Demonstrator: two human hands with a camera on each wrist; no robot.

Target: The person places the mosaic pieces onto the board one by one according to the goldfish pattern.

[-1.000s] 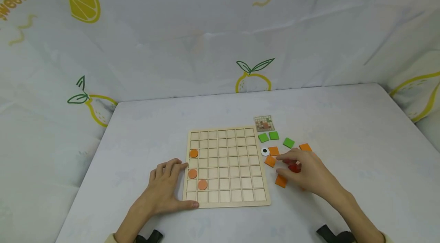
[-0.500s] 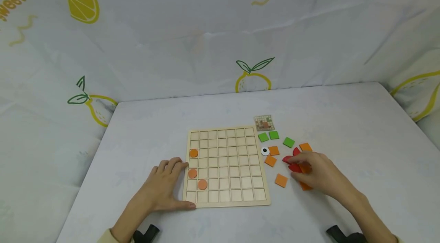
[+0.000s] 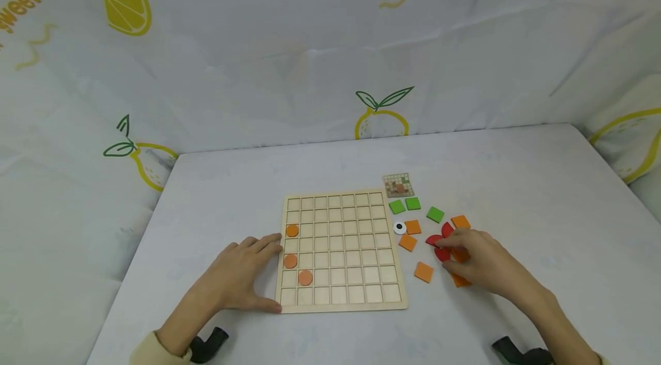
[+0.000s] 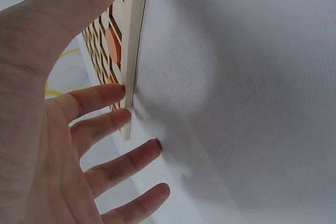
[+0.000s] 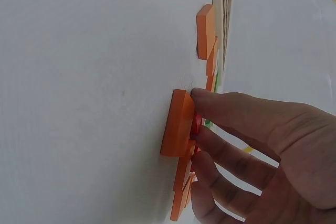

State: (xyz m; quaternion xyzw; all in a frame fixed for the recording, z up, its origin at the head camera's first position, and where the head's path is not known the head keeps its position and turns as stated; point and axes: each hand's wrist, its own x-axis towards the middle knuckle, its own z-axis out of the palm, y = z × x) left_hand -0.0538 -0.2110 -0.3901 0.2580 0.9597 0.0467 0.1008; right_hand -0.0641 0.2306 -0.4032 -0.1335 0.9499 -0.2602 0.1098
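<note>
A square wooden grid board [image 3: 341, 259] lies flat, with round orange pieces [image 3: 291, 261] in three of its left cells. My left hand [image 3: 234, 279] is spread at its left side, fingertips on the edge and thumb at the near left corner; the left wrist view shows the fingers fairly straight. Right of the board, my right hand [image 3: 488, 261] pinches a red half-round tile [image 3: 441, 254] between thumb and index finger, low over the table. Other red tiles [image 3: 432, 240] lie beside its fingertips. Orange square tiles [image 5: 178, 124] sit partly under the hand.
Green square tiles [image 3: 435, 214] and a small pattern card [image 3: 398, 185] lie near the board's far right corner. A white disc with a black dot [image 3: 400, 228] lies by the right edge. Loose orange tiles [image 3: 424, 272] are scattered nearby. A white patterned curtain [image 3: 258, 66] stands behind the table.
My right hand has moved slightly right and back among the red tiles, uncovering the orange tile nearest the board. My left thumb has slid left to the board's near corner.
</note>
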